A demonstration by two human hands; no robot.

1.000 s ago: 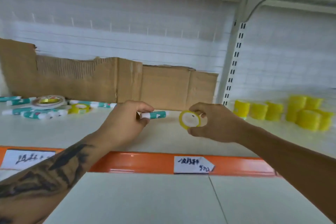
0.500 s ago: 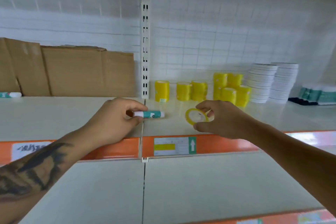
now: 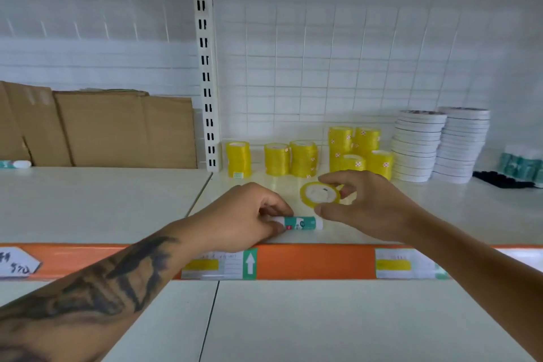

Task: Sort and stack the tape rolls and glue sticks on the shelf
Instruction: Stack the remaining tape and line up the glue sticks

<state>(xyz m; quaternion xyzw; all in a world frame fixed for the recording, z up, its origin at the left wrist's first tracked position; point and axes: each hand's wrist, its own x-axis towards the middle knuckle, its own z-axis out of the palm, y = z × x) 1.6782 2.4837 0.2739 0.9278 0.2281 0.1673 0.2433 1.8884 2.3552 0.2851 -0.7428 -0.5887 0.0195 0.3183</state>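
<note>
White wire-grid backing runs behind a pale shelf (image 3: 88, 203) whose front edge carries an orange strip (image 3: 314, 261) with paper price labels. At the far left, a glue stick (image 3: 16, 164) lies at the foot of flattened cardboard (image 3: 117, 129) that leans against the back. A slotted white upright (image 3: 207, 82) rises just right of the cardboard and divides the shelf into two bays. The left hand (image 3: 244, 214), on a tattooed forearm, reaches over the orange strip and pinches the white end of a teal glue stick (image 3: 302, 223) between curled thumb and fingers; the stick points to the right, low over the shelf near its front edge, though whether it touches the surface cannot be told. Just right and slightly behind it, the right hand (image 3: 370, 209) holds a yellow tape roll (image 3: 320, 194) on edge, its open face toward the camera, thumb below and fingers curled over the top rim. Behind both hands, short columns of yellow tape rolls (image 3: 302, 157) stand along the back of the shelf, one alone nearest the upright, a pair beside it, then a taller cluster. Further right stand two tall stacks of flat white tape rolls (image 3: 440, 144), touching side by side. At the far right edge sit teal packs (image 3: 521, 163), blurred, with something black (image 3: 502, 179) lying in front of them.
</note>
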